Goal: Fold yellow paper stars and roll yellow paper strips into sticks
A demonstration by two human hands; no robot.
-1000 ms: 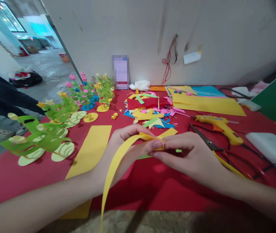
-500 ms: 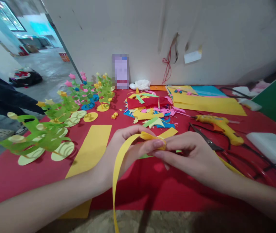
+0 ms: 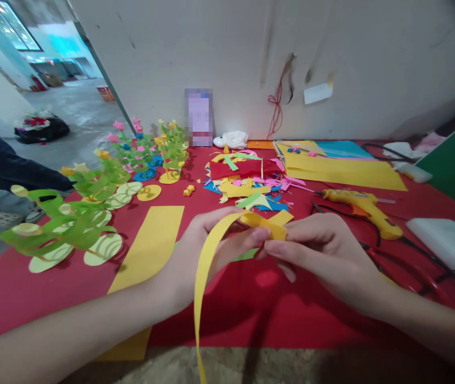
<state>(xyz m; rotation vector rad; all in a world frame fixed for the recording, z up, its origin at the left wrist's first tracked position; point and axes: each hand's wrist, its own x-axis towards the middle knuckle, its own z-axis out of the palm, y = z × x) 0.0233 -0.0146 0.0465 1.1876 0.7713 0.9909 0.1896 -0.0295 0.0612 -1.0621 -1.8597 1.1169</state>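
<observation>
Yellow paper strip [image 3: 202,266]: one end folded, gripped by both hands over the middle of the red surface [image 3: 227,325]; the loose end curves down past the near edge. Left hand [image 3: 189,250] pinches the folded part between thumb and fingers. Right hand [image 3: 323,245] grips its other side, thumb and fingertips closed on the fold. Below the hands, a green paper slip [image 3: 245,255] lies on the surface. Beneath the left forearm: a flat yellow sheet [image 3: 153,234], reaching the near edge.

Left side: row of green paper plants [image 3: 39,242] on round bases, tips yellow and pink. Right side: white block [image 3: 447,248] and, just beyond the right hand, a yellow glue gun [image 3: 359,208]. Farther on, centre: mixed paper scraps [image 3: 247,186]; to their left, a small folded yellow piece [image 3: 188,191]. Stacked coloured sheets [image 3: 343,173] behind the glue gun. At the back, a phone [image 3: 199,117] upright against the wall [image 3: 227,53]; display blurred.
</observation>
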